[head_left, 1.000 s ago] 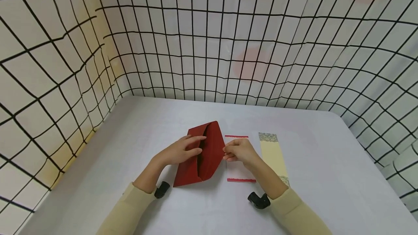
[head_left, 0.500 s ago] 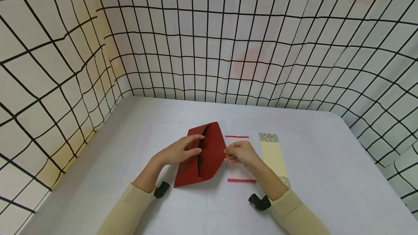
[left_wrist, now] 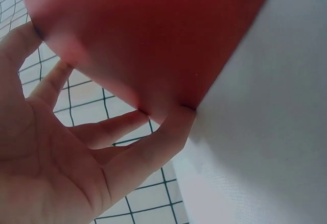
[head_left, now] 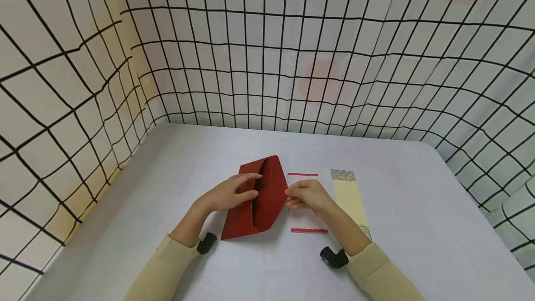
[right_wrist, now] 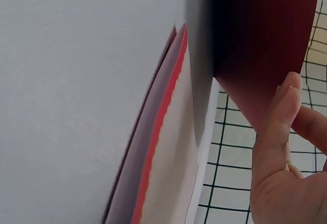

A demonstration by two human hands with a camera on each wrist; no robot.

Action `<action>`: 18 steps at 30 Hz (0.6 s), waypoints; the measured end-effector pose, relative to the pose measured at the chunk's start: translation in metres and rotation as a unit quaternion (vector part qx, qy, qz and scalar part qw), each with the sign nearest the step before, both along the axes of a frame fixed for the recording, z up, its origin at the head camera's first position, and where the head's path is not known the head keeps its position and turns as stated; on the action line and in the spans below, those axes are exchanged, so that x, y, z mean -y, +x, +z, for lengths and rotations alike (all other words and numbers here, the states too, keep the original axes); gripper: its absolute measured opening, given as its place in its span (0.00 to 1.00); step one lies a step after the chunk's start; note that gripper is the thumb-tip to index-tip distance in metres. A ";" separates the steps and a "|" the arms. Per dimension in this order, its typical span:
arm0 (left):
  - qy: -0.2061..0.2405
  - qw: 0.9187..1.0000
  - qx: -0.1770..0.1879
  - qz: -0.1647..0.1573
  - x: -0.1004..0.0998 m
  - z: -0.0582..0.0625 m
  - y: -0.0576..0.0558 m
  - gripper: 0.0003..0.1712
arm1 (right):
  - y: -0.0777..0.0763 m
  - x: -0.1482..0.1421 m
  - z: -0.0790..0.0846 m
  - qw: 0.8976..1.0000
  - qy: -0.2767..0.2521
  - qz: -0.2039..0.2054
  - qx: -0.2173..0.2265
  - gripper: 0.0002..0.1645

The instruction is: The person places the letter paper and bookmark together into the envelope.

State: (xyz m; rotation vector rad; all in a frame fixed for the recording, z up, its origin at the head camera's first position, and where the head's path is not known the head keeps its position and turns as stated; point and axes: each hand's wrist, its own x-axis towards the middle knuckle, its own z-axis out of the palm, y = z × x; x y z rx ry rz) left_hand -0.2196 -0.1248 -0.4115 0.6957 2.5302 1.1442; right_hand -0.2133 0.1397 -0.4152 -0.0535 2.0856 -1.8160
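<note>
A dark red envelope point(head_left: 244, 217) lies on the white table, its flap point(head_left: 276, 189) raised toward the right. My left hand point(head_left: 225, 195) rests on the envelope body, fingertips pressing by the dark pocket opening; in the left wrist view those fingers point(left_wrist: 153, 147) touch the red envelope point(left_wrist: 153, 30). At the flap's tip my right hand point(head_left: 307, 196) pinches the paper. The right wrist view shows its fingers point(right_wrist: 278, 132) on the red flap point(right_wrist: 265, 45). Partly under this hand lies a white card point(head_left: 307, 224) with red edges point(right_wrist: 158, 132).
A cream paper strip point(head_left: 349, 196) with patterned ends lies right of the card. White walls with a black grid point(head_left: 267, 59) enclose the table point(head_left: 418, 208) on the left, back and right. Bare tabletop extends on every side.
</note>
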 end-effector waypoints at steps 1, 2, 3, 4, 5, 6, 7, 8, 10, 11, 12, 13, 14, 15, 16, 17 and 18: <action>-0.002 1.000 0.000 0.002 0.000 0.000 0.000 0.30 | 0.000 0.000 0.001 1.000 -0.001 0.003 -0.005 0.12; -0.005 1.000 0.000 0.004 -0.001 0.000 0.001 0.30 | 0.000 0.001 0.002 1.000 -0.001 0.003 -0.008 0.12; -0.007 1.000 -0.001 0.005 -0.001 0.000 0.001 0.30 | -0.001 0.002 0.002 1.000 0.001 0.003 -0.010 0.12; -0.009 1.000 -0.001 0.007 -0.001 0.000 0.001 0.30 | -0.001 0.003 0.003 1.000 0.000 0.003 -0.012 0.12; -0.010 1.000 -0.002 0.008 -0.001 -0.001 0.001 0.30 | -0.001 0.004 0.004 1.000 -0.001 0.004 -0.015 0.12; -0.010 1.000 -0.003 0.009 -0.001 -0.001 0.002 0.30 | -0.001 0.005 0.006 1.000 -0.004 0.003 -0.015 0.12; -0.012 1.000 -0.003 0.010 -0.001 -0.001 0.002 0.30 | -0.001 0.006 0.007 1.000 -0.004 0.006 -0.019 0.12; -0.012 1.000 -0.002 0.011 -0.001 -0.001 0.002 0.30 | -0.001 0.007 0.008 1.000 -0.005 0.004 -0.017 0.12; -0.014 1.000 -0.002 0.012 -0.001 -0.001 0.003 0.30 | 0.000 0.008 0.010 1.000 -0.009 0.006 -0.018 0.12; -0.014 1.000 -0.001 0.013 -0.002 -0.001 0.003 0.30 | 0.000 0.008 0.012 1.000 -0.010 0.007 -0.018 0.13; -0.014 1.000 -0.001 0.014 -0.002 0.000 0.003 0.30 | 0.000 0.009 0.013 1.000 -0.011 0.005 -0.015 0.14; -0.015 1.000 -0.001 0.015 -0.002 0.000 0.003 0.30 | 0.000 0.009 0.013 1.000 -0.011 0.002 -0.014 0.15; -0.013 1.000 -0.001 0.014 -0.002 0.000 0.003 0.30 | 0.000 0.009 0.014 1.000 -0.012 -0.003 -0.010 0.17; -0.014 1.000 -0.002 0.014 -0.002 -0.001 0.002 0.30 | -0.001 0.009 0.014 1.000 -0.012 -0.009 -0.008 0.19; -0.014 1.000 -0.003 0.014 -0.002 0.000 0.002 0.30 | -0.001 0.009 0.014 1.000 -0.012 -0.016 -0.004 0.21; -0.014 1.000 -0.002 0.014 -0.002 0.000 0.002 0.30 | -0.002 0.008 0.014 1.000 -0.009 -0.022 -0.003 0.23; -0.014 1.000 -0.003 0.014 -0.002 0.000 0.002 0.30 | -0.003 0.007 0.015 1.000 -0.006 -0.029 -0.001 0.24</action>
